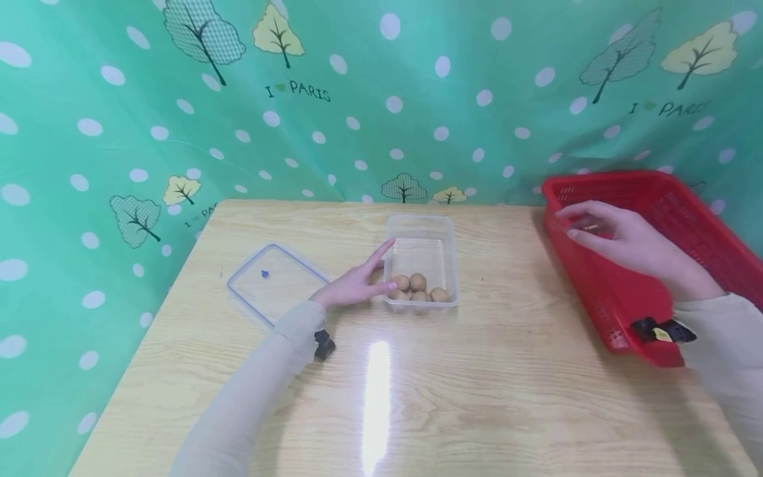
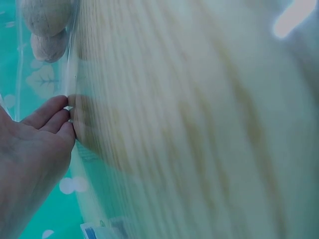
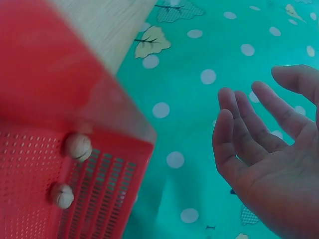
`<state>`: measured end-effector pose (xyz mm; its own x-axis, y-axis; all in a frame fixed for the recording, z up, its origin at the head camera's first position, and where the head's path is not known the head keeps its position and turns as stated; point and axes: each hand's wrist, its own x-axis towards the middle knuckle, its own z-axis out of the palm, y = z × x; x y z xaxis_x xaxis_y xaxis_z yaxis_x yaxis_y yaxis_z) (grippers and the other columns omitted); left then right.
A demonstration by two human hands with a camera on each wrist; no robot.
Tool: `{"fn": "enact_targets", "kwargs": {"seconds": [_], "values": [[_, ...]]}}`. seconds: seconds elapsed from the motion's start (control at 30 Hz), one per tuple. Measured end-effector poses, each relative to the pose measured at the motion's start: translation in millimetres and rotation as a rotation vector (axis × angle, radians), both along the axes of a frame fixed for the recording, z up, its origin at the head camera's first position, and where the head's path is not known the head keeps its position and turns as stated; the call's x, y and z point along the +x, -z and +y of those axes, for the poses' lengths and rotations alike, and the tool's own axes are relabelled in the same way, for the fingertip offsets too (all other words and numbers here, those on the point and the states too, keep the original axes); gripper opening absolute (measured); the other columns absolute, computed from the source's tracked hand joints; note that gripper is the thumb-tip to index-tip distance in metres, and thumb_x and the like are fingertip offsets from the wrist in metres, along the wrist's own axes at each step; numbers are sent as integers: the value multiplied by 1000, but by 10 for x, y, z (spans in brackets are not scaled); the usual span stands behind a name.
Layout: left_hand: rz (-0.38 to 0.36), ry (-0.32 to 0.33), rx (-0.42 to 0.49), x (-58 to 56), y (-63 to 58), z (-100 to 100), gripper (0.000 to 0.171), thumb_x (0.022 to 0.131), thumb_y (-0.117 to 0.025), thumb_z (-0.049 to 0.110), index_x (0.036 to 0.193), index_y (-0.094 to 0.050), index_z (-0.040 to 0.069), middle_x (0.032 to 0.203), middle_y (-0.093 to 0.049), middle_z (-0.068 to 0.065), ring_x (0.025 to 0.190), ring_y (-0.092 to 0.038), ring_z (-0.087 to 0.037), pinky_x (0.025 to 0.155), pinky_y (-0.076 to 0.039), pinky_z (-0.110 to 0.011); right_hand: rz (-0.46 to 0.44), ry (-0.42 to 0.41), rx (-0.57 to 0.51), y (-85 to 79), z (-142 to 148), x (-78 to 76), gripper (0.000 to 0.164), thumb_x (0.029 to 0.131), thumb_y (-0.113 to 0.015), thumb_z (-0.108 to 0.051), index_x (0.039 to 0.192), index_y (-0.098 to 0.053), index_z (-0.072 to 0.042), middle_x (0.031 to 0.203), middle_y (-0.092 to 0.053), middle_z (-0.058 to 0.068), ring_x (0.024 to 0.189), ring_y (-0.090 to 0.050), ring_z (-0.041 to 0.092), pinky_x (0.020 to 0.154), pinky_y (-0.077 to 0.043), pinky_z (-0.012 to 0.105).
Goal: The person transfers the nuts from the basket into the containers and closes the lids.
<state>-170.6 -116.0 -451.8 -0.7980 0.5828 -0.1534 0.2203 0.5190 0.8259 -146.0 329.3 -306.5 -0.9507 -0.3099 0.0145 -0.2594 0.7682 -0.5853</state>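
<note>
A clear plastic container (image 1: 422, 255) stands on the table, with several walnuts (image 1: 418, 282) gathered at its near end. My left hand (image 1: 356, 283) rests at its left side, thumb at the near rim and index finger stretched along the wall. In the left wrist view, the fingertips (image 2: 62, 102) are right at the tabletop, below the walnuts (image 2: 47, 20). My right hand (image 1: 628, 240) hangs over the near left wall of a red basket (image 1: 581, 278), fingers loosely bent and holding nothing. Two walnuts (image 3: 79, 147) lie inside the basket in the right wrist view.
A clear lid (image 1: 286, 285) with a blue seal lies flat left of the container, partly behind my left forearm. The basket stands at the table's right side. A green dotted cloth (image 1: 357, 79) hangs behind the wooden table (image 1: 477, 384).
</note>
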Motion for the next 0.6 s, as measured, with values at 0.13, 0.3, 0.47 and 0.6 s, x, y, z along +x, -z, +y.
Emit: {"fn": "enact_targets", "kwargs": {"seconds": [0.13,0.3,0.47,0.6], "values": [[1,-7,-8,11,-9,-5,91,93,-61,46,153,6,43,154,-26,-18,138,-30,-36,107,-23,-61,-17,-8,12,21,55,-19,45,90,-70,-16,133,-55,-18,119,-59,8,94,-55,3,65,-54,22],[8,-5,-9,4,-1,-12,91,92,-61,49,153,6,43,154,-26,-18,138,-30,-35,108,-24,-60,-64,7,12,55,182,-77,43,92,-67,-22,132,-54,-17,118,-60,13,90,-58,5,62,-56,27],[-2,-7,-10,5,0,-4,91,92,-61,49,152,6,45,155,-25,-18,137,-30,-37,107,-24,-61,-125,50,-20,131,327,-167,42,94,-65,-25,133,-52,-15,114,-60,14,83,-63,14,59,-57,35],[-1,-6,-6,18,-10,3,91,93,-61,47,153,7,43,154,-25,-20,137,-30,-40,107,-24,-61,-92,49,11,210,429,-274,40,96,-62,-25,132,-54,-10,114,-59,12,84,-59,9,60,-55,30]]}}
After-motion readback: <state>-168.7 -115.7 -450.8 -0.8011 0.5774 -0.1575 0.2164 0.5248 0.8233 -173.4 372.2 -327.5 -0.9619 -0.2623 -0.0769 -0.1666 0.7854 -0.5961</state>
